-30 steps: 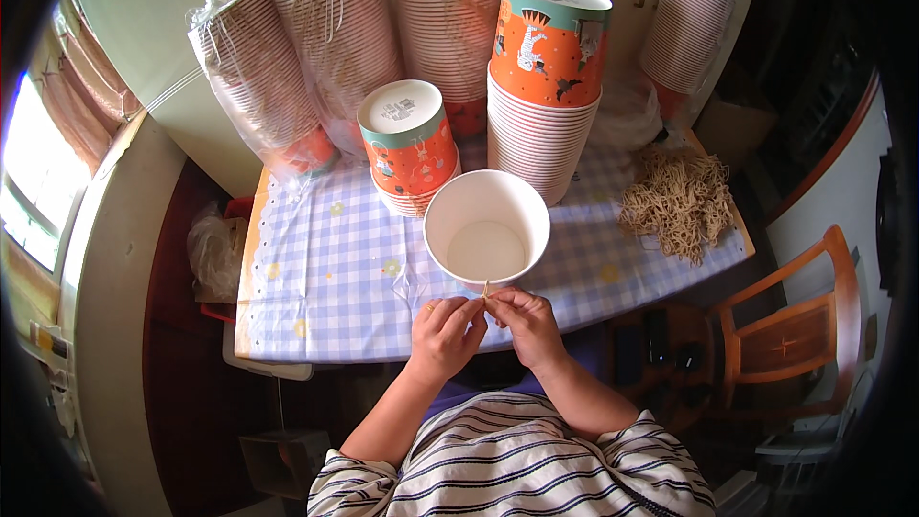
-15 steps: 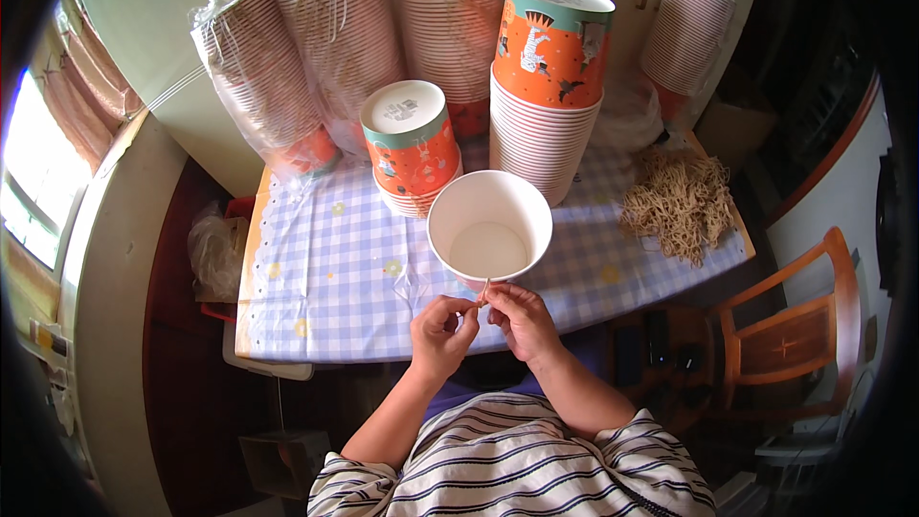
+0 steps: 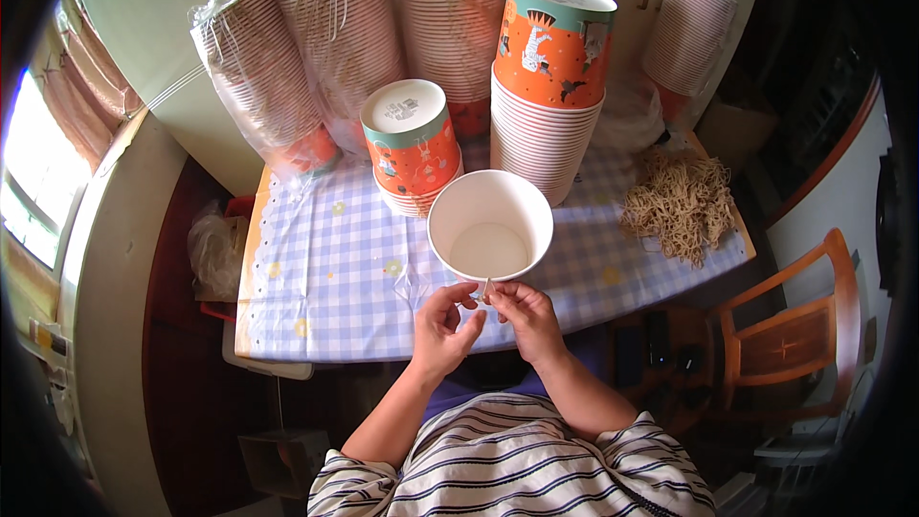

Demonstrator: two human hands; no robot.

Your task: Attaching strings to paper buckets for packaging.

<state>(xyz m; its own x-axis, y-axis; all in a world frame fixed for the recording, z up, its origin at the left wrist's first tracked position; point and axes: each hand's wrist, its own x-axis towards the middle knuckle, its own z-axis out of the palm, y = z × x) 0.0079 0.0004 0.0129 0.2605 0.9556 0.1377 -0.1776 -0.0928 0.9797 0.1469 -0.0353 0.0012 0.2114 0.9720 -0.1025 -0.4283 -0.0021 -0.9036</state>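
Pinching a thin pale cord (image 3: 489,286) in the grip of the right hand (image 3: 529,319), parting the left hand's (image 3: 439,330) fingertips nearby, working at an upright white tub's (image 3: 490,199) near rim, on table (image 3: 354,273)

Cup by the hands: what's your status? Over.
Right hand pinches cord beside cup; left hand alongside, thumb apart. Cup mouth up. Tall stack behind it, not in the way.

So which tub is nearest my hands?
The open tub at the front, its white inside showing; all the tub stacks stand farther back.
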